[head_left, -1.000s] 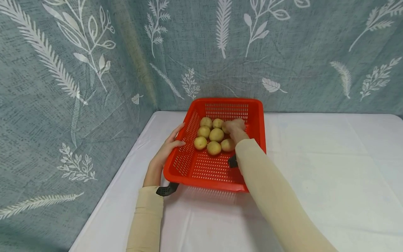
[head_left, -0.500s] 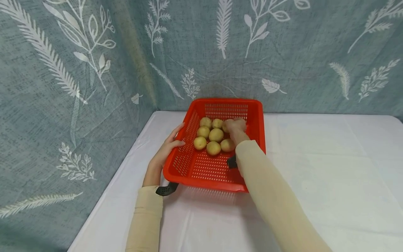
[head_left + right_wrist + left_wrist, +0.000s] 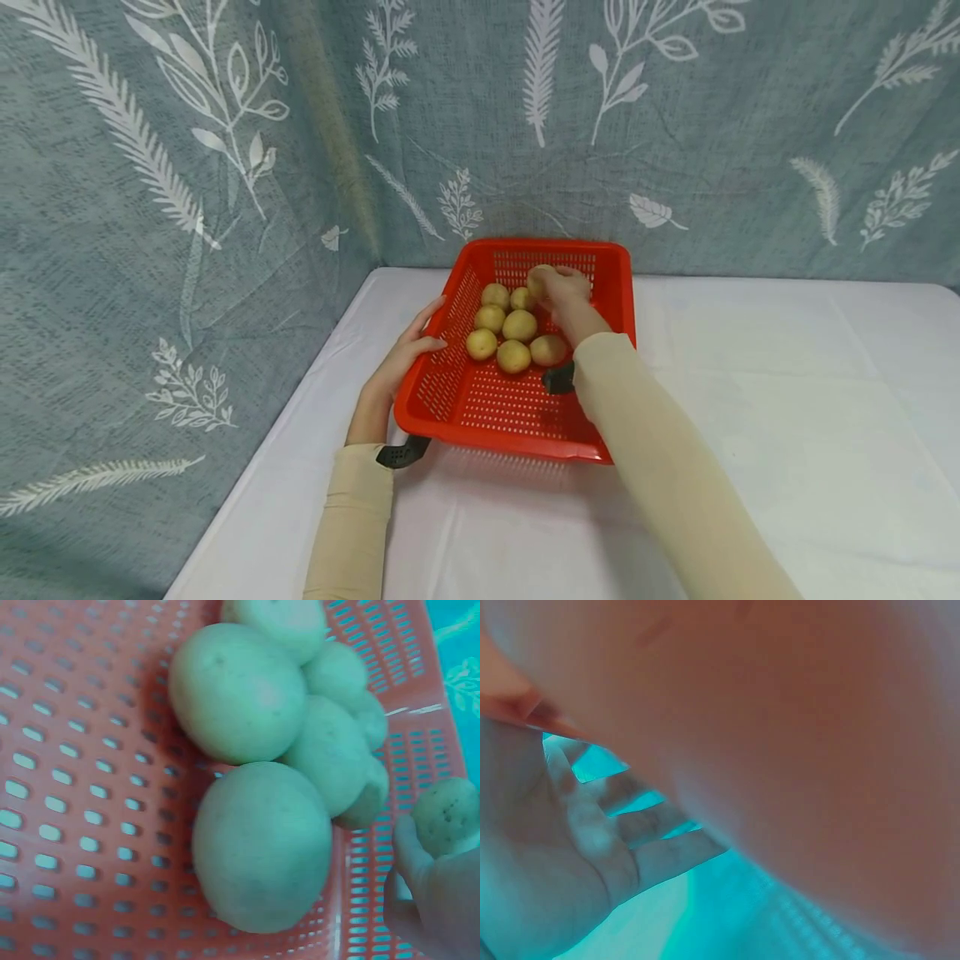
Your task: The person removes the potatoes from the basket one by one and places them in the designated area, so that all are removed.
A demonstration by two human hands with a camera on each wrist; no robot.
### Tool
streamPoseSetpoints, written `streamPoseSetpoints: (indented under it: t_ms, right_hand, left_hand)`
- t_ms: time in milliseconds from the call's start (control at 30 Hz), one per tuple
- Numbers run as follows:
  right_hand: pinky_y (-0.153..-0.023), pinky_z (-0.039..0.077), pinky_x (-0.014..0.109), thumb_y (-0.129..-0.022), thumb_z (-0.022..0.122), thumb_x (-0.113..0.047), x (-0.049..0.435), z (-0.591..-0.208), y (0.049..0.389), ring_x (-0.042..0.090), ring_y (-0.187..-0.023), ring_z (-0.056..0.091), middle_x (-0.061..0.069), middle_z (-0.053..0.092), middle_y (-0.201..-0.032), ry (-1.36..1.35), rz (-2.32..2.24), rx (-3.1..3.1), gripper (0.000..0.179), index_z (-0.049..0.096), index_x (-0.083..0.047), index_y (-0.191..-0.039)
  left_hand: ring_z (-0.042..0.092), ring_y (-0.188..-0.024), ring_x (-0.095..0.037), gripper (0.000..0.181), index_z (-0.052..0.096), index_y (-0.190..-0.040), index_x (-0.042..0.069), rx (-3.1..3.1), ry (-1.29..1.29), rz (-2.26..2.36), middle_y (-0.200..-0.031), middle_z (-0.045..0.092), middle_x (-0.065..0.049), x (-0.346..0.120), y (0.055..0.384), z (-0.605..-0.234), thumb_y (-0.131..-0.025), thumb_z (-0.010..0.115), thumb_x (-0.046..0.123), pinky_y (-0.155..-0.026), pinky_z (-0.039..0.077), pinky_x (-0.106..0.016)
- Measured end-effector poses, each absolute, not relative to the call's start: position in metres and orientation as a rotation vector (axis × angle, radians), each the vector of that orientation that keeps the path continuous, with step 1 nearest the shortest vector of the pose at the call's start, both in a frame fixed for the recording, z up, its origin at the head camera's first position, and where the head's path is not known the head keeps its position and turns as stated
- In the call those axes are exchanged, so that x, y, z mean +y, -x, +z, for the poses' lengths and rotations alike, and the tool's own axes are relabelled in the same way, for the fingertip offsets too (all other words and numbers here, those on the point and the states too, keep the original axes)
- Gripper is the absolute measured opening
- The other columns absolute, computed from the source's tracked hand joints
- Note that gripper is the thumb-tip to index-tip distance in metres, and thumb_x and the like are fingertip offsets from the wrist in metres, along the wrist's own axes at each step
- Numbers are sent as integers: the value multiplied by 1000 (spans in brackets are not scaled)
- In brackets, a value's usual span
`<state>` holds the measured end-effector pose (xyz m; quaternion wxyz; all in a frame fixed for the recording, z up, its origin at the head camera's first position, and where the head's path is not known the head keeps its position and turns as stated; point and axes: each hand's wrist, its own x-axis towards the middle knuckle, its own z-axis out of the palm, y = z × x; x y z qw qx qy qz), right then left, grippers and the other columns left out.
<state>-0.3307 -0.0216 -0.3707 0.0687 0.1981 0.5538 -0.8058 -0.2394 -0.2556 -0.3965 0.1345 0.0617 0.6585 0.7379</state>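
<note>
Several yellowish potatoes [image 3: 520,326] lie grouped in the left and middle part of a red perforated plastic basket [image 3: 498,442]. My right hand [image 3: 572,293] reaches into the back of the basket and grips one potato [image 3: 444,814], which is raised above the others near the back wall in the head view. My left hand [image 3: 397,364] holds the basket's left side, its thumb over the rim. In the left wrist view, the fingers of my left hand [image 3: 592,847] reach along the outside of the basket, partly hidden by its blurred wall.
The basket stands on a table with a white cloth [image 3: 787,417]. Behind and to the left hangs a grey-green curtain [image 3: 465,108] with white leaf prints. A black wrist strap piece [image 3: 558,379] hangs below the right wrist, over the basket floor.
My right hand has lifted a potato up and toward the back of the basket, away from the group. The left hand keeps its place on the basket; the head view shifts slightly.
</note>
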Motion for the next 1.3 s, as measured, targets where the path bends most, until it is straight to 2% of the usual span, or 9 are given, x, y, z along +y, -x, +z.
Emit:
streamPoseSetpoints:
  t_ms: [267, 633, 933, 1100, 1233, 1300]
  right_hand:
    - [-92, 45, 34, -88, 66, -10, -11, -355, 333, 23, -123, 43, 9, 38, -140, -495, -2470, 1490, 58, 41, -7, -140]
    - [-96, 42, 34, -92, 60, -11, 4, -330, 337, 26, -129, 40, 8, 37, -144, -224, -2343, 1402, 59, 36, -8, -146]
    - [-99, 39, 36, -95, 55, -13, 23, -314, 335, 28, -132, 36, 8, 26, -149, -93, -2255, 1423, 63, 25, -10, -150]
    - [-101, 37, 38, -96, 53, -13, 34, -306, 336, 30, -134, 31, 10, 26, -148, -40, -2232, 1458, 60, 26, -9, -150]
    - [-102, 35, 38, -96, 52, -12, 40, -300, 336, 28, -131, 35, 10, 28, -146, -40, -2224, 1478, 57, 30, -8, -148]
    - [-99, 38, 36, -96, 52, -13, 43, -299, 335, 26, -127, 38, 9, 29, -146, -50, -2220, 1511, 56, 31, -8, -148]
  left_hand:
    - [53, -104, -29, 70, 16, -154, 22, 1908, -189, 2128, -139, 30, -21, -253, 240, -397, -91, 39, 2, -79, 51, -35]
    - [52, -105, -29, 70, 16, -154, 22, 1902, -183, 2133, -142, 28, -20, -256, 242, -397, -91, 39, 2, -78, 51, -33]
    - [53, -104, -28, 70, 15, -154, 22, 1905, -183, 2125, -140, 29, -22, -256, 240, -397, -91, 38, 1, -78, 51, -33]
    - [53, -103, -27, 70, 15, -154, 23, 1914, -176, 2127, -139, 31, -20, -255, 239, -396, -91, 38, 1, -77, 51, -32]
    - [54, -102, -26, 70, 16, -154, 23, 1914, -172, 2130, -137, 31, -20, -255, 239, -396, -91, 38, 1, -77, 51, -32]
    - [53, -102, -26, 70, 15, -154, 22, 1906, -172, 2135, -139, 31, -20, -255, 239, -396, -91, 38, 1, -77, 51, -32]
